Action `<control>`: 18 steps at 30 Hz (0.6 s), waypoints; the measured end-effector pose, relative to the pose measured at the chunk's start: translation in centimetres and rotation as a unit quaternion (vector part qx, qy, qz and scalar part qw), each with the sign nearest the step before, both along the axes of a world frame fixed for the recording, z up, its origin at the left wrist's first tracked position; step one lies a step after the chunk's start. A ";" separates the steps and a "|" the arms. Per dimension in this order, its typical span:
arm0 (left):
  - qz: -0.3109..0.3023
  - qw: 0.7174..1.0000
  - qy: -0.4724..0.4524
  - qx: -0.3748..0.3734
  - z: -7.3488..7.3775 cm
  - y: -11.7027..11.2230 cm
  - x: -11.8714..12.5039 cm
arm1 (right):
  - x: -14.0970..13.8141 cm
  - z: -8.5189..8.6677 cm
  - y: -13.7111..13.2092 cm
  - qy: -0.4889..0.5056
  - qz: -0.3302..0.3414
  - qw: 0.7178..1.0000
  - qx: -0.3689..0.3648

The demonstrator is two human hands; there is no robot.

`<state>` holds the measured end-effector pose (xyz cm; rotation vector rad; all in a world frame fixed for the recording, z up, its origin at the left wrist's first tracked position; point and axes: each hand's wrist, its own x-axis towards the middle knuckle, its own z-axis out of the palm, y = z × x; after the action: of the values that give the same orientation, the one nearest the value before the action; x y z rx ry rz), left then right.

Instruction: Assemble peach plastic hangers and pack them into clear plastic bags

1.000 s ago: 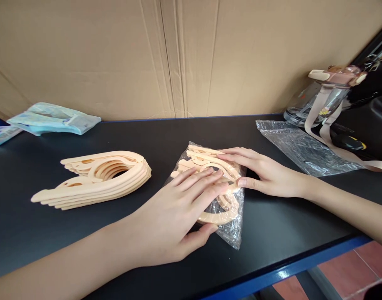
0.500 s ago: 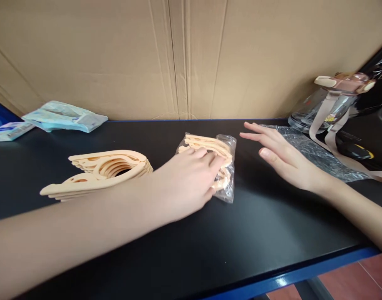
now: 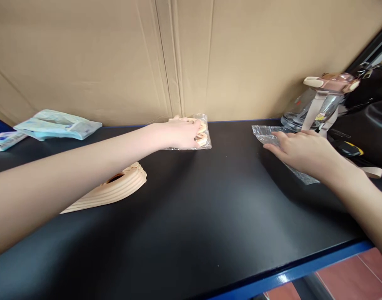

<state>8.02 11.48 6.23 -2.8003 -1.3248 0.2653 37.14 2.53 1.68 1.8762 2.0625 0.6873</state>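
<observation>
My left hand [image 3: 184, 133] reaches to the back of the table, its fingers bent over a clear plastic bag [image 3: 207, 143] with beige curved pieces [image 3: 202, 126] inside. The palm covers much of the bag. Nearer me, partly behind my left forearm, lies a stack of flat beige curved pieces [image 3: 131, 185] with a rounded opening. At the right, my right hand [image 3: 303, 152] is over flat clear plastic bags [image 3: 262, 132], fingers extended and thumb apart. Whether its fingertips touch the plastic, I cannot tell.
A clear bottle [image 3: 327, 104] with a brown lid and strap stands at the back right, beside a black bag [image 3: 370, 129]. Light-blue wipe packs [image 3: 58, 125] lie at the back left. Cardboard [image 3: 116, 62] rises behind the black table [image 3: 191, 216], which has a blue front edge.
My left hand and the bag of beige pieces have moved back, close to the cardboard. My right hand has moved right, over the flat plastic bags. The view has shifted slightly.
</observation>
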 end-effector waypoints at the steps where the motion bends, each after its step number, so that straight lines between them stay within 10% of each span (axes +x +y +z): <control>1: 0.003 1.000 -0.002 0.006 0.1 -0.6 0.2 | 0.0 0.4 -0.2 -0.009 -0.019 1.000 -0.009; 7: -0.087 0.994 -0.040 0.060 -1.0 -9.4 0.6 | -1.1 2.3 -1.4 0.092 0.033 0.994 -0.041; 11: -0.182 0.968 -0.150 0.083 -3.0 -15.1 -0.8 | -3.3 3.5 -3.3 0.431 0.153 0.865 -0.208; 14: -0.209 0.962 -0.163 0.068 -4.3 -17.0 -2.2 | -4.8 3.6 -4.5 0.507 0.222 0.769 -0.321; 18: -0.226 0.958 -0.167 0.055 -5.2 -17.1 -3.4 | -5.6 2.8 -4.6 0.493 0.269 0.777 -0.285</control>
<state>4.60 -5.59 0.99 -3.0305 -0.6597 -0.2964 31.58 -2.06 4.47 1.3336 2.9444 -1.0326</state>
